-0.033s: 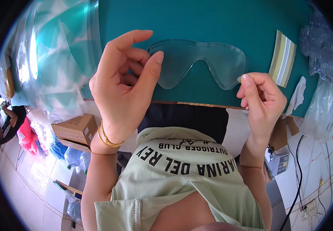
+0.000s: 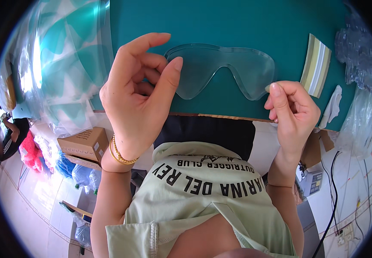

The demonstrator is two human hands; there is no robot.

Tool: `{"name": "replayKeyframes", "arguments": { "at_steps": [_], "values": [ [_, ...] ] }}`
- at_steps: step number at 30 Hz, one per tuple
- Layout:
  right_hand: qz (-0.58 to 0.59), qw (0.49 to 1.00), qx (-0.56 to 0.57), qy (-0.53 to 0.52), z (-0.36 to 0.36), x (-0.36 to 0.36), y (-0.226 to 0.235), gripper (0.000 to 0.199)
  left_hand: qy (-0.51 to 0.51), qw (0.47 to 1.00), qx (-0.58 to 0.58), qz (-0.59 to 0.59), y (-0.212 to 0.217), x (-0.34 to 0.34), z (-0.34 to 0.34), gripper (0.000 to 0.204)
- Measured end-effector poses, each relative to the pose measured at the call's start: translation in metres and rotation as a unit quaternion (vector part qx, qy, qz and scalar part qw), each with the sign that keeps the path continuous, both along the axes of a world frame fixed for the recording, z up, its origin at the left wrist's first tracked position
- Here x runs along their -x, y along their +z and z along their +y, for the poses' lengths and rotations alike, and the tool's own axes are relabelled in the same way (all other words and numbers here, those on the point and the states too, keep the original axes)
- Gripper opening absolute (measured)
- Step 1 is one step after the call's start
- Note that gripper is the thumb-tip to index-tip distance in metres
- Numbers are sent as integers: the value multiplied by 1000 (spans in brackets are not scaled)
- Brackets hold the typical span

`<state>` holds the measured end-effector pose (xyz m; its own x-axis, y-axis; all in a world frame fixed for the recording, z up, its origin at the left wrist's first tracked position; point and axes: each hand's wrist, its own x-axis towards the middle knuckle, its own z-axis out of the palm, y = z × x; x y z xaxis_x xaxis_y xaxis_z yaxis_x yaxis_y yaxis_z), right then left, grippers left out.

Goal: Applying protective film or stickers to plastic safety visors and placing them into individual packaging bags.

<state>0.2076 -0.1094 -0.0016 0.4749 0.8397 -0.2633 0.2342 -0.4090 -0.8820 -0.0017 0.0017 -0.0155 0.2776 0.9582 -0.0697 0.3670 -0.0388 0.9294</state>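
Clear goggle-shaped lens (image 2: 224, 71) flat on teal surface (image 2: 246, 26), between hands. Right hand (image 2: 291, 112) pinches lens's outer corner between thumb and forefinger. Left hand (image 2: 138, 94) raised just beside lens's other end, fingers loosely curled, holding nothing; contact with lens unclear. Striped card (image 2: 316, 64) beyond right hand. Stack of clear plastic sheets (image 2: 65, 60) beyond left hand. Cardboard box (image 2: 85, 144) below left wrist.

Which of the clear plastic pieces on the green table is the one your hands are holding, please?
The goggle-shaped lens, pinched by the right hand and touched by the left hand; the large sheets lie untouched at left.
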Motion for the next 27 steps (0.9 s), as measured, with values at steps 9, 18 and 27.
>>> {"name": "replayKeyframes", "arguments": {
  "at_steps": [9,18,27],
  "values": [
    [2,1000,3,-5,0,1,0,14,-14,999,-36,-14,-8,3,0,32],
    [-1,1000,3,3,0,-1,-1,14,-12,999,-46,-13,-10,1,-1,34],
    [-4,1000,15,6,3,-1,2,14,-7,999,-51,-8,-9,2,0,34]
  ]
}}
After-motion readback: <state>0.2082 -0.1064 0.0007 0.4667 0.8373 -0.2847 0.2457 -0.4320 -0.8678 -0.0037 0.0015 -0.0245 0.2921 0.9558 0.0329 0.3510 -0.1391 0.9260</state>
